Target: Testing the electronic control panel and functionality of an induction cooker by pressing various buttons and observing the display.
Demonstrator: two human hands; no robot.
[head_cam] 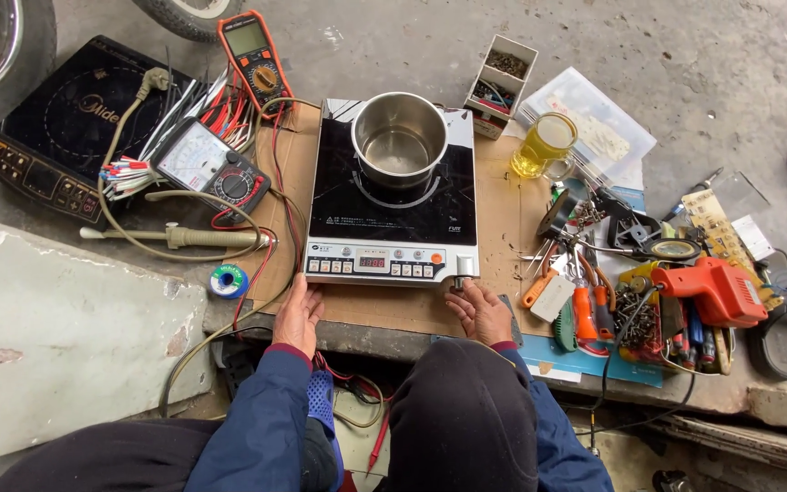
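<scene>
An induction cooker point(392, 196) with a black glass top and silver control panel sits on a sheet of cardboard point(503, 219). A steel pot point(400, 138) stands on it with a little water inside. My left hand point(298, 316) rests flat on the cardboard at the cooker's front left corner, holding nothing. My right hand point(482, 310) is at the front right corner, fingers curled around the silver knob point(465, 267) there.
A second black induction cooker point(56, 128) lies far left beside two multimeters point(252, 50) point(211, 169) and wire bundles. A solder reel point(228, 281), a glass mug of yellow liquid point(546, 146), a parts box point(501, 82), an orange tool point(712, 290) and screwdrivers crowd the right.
</scene>
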